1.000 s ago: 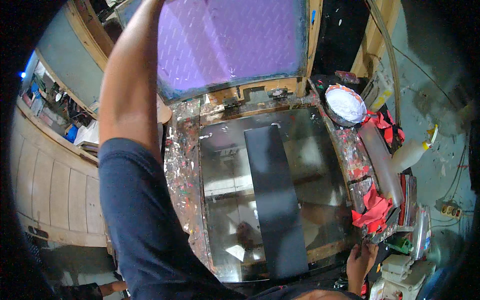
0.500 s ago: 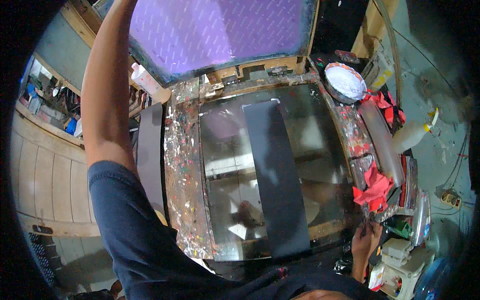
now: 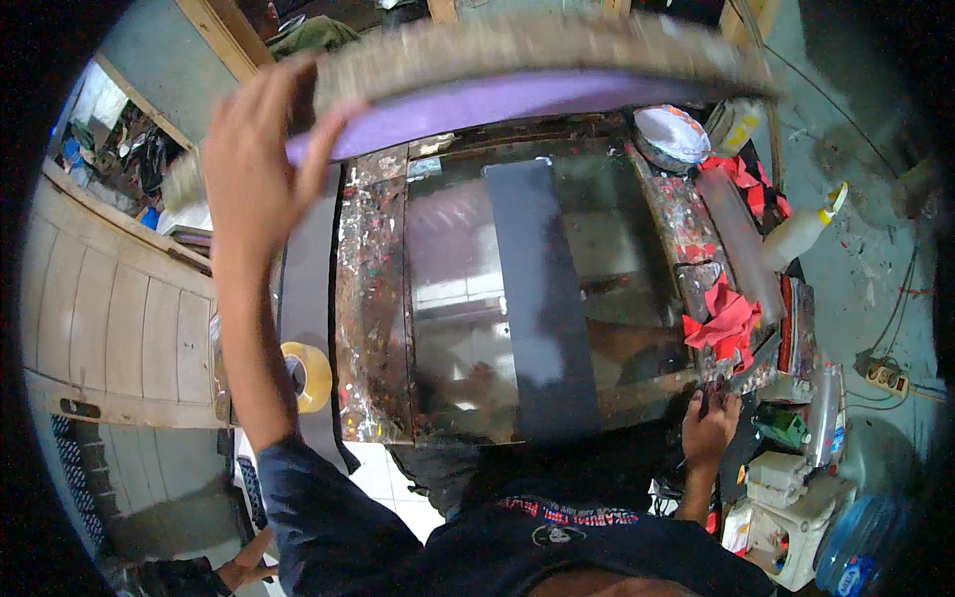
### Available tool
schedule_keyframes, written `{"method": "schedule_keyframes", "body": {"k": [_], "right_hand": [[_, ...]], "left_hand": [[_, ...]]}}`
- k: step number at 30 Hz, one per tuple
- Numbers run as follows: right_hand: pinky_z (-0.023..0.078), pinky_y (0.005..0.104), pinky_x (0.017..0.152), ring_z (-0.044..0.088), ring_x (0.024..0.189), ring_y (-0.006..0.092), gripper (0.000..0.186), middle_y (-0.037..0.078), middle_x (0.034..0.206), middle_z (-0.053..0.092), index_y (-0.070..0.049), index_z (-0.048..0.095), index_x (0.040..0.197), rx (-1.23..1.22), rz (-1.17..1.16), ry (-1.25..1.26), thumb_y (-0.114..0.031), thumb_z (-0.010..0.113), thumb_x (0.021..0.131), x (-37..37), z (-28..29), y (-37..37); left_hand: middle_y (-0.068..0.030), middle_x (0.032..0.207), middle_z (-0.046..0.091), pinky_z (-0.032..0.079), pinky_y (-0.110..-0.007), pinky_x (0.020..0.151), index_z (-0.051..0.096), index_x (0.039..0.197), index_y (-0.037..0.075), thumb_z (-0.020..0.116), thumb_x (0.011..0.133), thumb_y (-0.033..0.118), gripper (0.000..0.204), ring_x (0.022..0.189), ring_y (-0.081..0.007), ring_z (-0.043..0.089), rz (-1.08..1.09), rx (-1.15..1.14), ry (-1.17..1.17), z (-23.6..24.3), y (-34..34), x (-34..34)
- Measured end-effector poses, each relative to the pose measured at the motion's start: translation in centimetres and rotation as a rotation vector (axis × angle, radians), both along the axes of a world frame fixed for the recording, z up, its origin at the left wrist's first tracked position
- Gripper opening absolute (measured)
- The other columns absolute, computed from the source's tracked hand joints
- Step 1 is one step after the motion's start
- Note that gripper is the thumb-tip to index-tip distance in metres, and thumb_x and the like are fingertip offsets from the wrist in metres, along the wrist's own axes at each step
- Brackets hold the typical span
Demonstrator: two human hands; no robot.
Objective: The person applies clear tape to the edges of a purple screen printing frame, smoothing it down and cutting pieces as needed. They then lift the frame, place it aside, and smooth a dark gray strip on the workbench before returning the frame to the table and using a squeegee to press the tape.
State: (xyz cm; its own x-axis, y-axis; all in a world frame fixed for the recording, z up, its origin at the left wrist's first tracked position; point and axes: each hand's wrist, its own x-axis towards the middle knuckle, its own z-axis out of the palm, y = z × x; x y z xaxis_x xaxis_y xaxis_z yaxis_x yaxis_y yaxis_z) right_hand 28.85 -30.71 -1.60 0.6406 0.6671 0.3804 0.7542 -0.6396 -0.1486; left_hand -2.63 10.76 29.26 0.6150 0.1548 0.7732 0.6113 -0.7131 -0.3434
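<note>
A hinged screen-printing frame (image 3: 557, 55) with a purple mesh (image 3: 497, 98) is tilted over the far end of the work board, smeared by motion. My left hand (image 3: 261, 169) grips its left end, thumb and fingers on either side of the wooden edge. Below it, a dark fabric strip (image 3: 547, 298) lies lengthwise on a glossy glass plate (image 3: 453, 239). At the near right corner of the board, my right hand (image 3: 708, 430) has its fingers curled around something small and dark that I cannot make out, just below a crumpled red cloth (image 3: 724, 323).
A bowl of white paste (image 3: 672, 137) stands at the far right corner. Along the right side are a spray bottle (image 3: 801, 234) and a clear roll (image 3: 741, 239). A tape roll (image 3: 306, 378) rests at the left. Another person's hand (image 3: 244, 569) shows at lower left.
The screen frame has swung down toward me from its raised position, with my left hand now visible on its edge. My right hand has shifted slightly up and left in view.
</note>
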Motion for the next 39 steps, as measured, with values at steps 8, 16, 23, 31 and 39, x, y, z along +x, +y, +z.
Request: {"method": "schedule_keyframes", "body": {"k": [8,16,23,31,39], "right_hand": [[0.047,0.0519,0.094,0.056,0.105,0.0455,0.028,0.023,0.108,0.062,0.002,0.067,0.108,0.046,0.01,0.114,-0.017,0.064,0.088,-0.3,0.5,0.1],[0.045,0.0504,0.096,0.057,0.104,0.043,0.029,0.022,0.106,0.063,0.005,0.067,0.104,0.018,-0.038,-0.01,-0.019,0.065,0.088,-0.5,0.0,0.2],[0.045,0.0506,0.097,0.058,0.101,0.0415,0.027,0.021,0.102,0.064,0.004,0.069,0.104,-0.035,-0.042,0.122,-0.018,0.064,0.09,-0.6,0.5,0.3],[0.045,0.0493,0.097,0.058,0.102,0.0398,0.03,0.02,0.102,0.064,0.003,0.07,0.109,-0.046,-0.068,0.113,-0.02,0.064,0.091,-0.4,1.2,1.2],[0.047,0.0452,0.091,0.058,0.103,0.0373,0.022,0.02,0.104,0.064,0.005,0.07,0.098,-0.055,-0.053,0.16,-0.015,0.067,0.089,-0.4,1.0,1.4]], "left_hand": [[-0.0168,0.107,0.059,0.042,-0.044,0.082,0.064,0.118,0.0,0.08,0.077,0.044,0.062,0.093,-0.032,0.055,0.013,-0.562,0.117,-14.8,-13.4,-4.6],[-0.015,0.108,0.06,0.043,-0.045,0.084,0.065,0.11,0.003,0.086,0.073,0.032,0.052,0.097,-0.0333,0.056,0.016,-0.773,0.021,-25.4,-16.9,-5.0],[-0.0129,0.109,0.062,0.043,-0.043,0.085,0.065,0.113,0.003,0.084,0.075,0.027,0.049,0.094,-0.0297,0.058,-0.01,-0.838,0.074,-28.8,-16.7,-5.4],[-0.0139,0.109,0.061,0.043,-0.045,0.085,0.065,0.11,0.004,0.086,0.07,0.022,0.049,0.098,-0.032,0.057,-0.035,-0.96,0.023,-29.0,-16.6,-5.0],[-0.0161,0.113,0.06,0.045,-0.045,0.09,0.065,0.108,0.005,0.089,0.069,0.023,0.049,0.105,-0.0358,0.056,-0.083,-1.151,-0.103,-28.7,-16.2,-5.3]]}}
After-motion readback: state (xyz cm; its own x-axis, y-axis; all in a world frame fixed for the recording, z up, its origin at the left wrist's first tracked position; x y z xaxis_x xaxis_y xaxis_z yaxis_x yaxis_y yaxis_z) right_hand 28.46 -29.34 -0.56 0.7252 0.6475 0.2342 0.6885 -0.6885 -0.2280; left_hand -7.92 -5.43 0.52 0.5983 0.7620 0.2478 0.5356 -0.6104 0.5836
